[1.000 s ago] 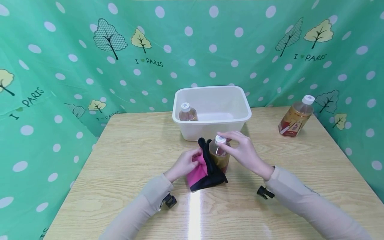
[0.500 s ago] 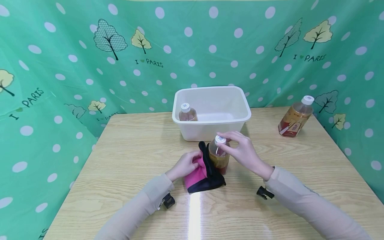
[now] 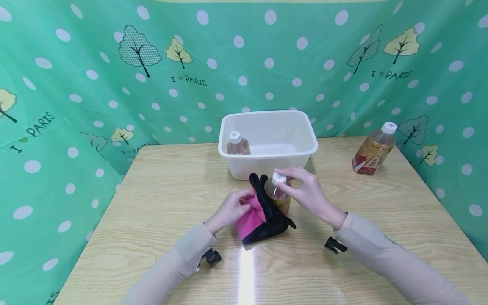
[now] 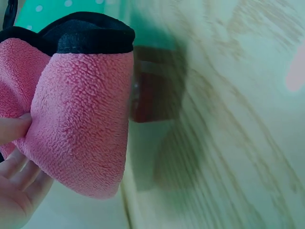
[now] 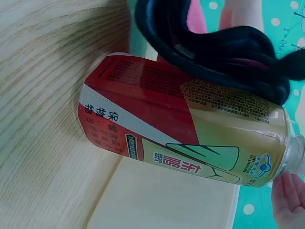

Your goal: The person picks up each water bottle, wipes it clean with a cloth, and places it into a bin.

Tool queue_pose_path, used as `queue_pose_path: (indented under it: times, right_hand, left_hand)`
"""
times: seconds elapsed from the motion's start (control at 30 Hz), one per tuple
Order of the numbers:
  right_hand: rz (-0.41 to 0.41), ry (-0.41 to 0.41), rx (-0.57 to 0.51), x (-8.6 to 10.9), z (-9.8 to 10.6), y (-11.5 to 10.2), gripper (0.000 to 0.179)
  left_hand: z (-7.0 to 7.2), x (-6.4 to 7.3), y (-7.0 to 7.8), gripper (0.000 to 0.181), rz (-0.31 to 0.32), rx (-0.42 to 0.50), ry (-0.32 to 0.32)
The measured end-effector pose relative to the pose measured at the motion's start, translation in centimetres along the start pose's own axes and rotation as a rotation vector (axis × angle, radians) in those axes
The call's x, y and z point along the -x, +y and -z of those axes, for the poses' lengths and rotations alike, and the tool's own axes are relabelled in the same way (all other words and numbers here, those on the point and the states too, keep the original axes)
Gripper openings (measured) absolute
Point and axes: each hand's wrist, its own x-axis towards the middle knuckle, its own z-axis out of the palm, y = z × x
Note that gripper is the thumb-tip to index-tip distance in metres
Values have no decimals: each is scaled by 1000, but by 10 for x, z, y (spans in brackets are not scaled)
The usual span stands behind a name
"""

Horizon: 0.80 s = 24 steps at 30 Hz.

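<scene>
My left hand (image 3: 233, 208) pinches a pink fleece cloth with black edging (image 3: 249, 221), its thumb and fingers bunching the fabric in the left wrist view (image 4: 83, 114). The cloth's black edge lies against the left side of a drink bottle (image 3: 283, 204). My right hand (image 3: 305, 188) grips that bottle by its white cap and neck, thumb on the near side, fingers on the far side. In the right wrist view the red and gold label of the bottle (image 5: 190, 124) shows plainly. The bottle stands on the wooden table just before a white bin.
The white bin (image 3: 267, 156) stands at the back middle with another bottle (image 3: 238, 146) in its left end. A third bottle (image 3: 373, 150) stands at the table's back right. A green dotted curtain (image 3: 244, 55) hangs behind the wooden table (image 3: 171, 182).
The cloth shifts against the bottle: it dips slightly toward me, then rises again, its black edge spreading to the right. My right hand stays on the cap.
</scene>
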Motion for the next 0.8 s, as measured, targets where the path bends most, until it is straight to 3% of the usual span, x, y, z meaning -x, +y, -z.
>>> queue_pose_path:
  times: [0.43, 0.67, 0.8]
  right_hand:
    - [13, 9, -4, 1, -1, 3, 34]
    - [-6, 6, 3, 0, 0, -1, 34]
    - [6, 6, 3, -4, 4, -18, 32]
  left_hand:
    - [2, 1, 12, 26, -15, 12, 89]
    - [-1, 0, 8, 26, -40, 5, 87]
    - [-4, 1, 1, 27, -32, -16, 61]
